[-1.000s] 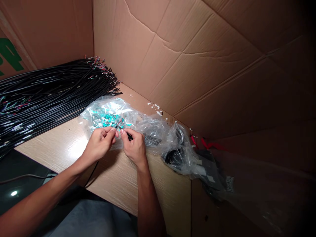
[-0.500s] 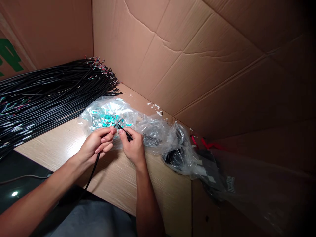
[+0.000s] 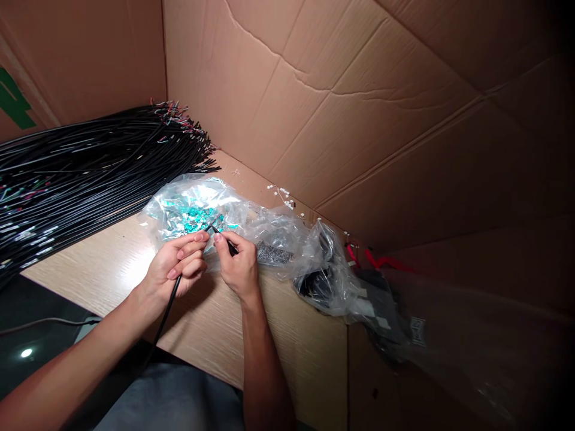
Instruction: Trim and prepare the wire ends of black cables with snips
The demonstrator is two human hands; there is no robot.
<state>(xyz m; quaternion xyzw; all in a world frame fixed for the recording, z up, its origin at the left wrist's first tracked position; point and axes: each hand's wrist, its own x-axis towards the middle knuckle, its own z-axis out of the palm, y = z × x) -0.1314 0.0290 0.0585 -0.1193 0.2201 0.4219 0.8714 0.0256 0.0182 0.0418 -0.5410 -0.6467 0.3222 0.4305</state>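
My left hand (image 3: 176,263) is curled around a thin black cable (image 3: 167,311), which hangs from it down toward my lap. My right hand (image 3: 238,263) pinches the cable's end (image 3: 230,245) between thumb and fingertips. A fine dark wire tip (image 3: 214,227) sticks out between my hands. Just behind them lies a clear plastic bag (image 3: 193,206) of teal pieces, close to my fingers. Whether my hands touch it is hard to tell. Far to the left lies a large bundle of black cables (image 3: 90,173), with thin coloured wires showing at its ends.
The wood-grain table (image 3: 99,263) meets tall cardboard walls (image 3: 341,108). To the right are a second plastic bag (image 3: 321,272) of dark items, red strips (image 3: 377,259), and a large plastic sheet (image 3: 458,341). Small white bits (image 3: 283,196) lie along the wall.
The black cable now hangs visibly below my left hand, and my hands have drawn slightly closer together around its end. The whole view has shifted slightly as my head moved.
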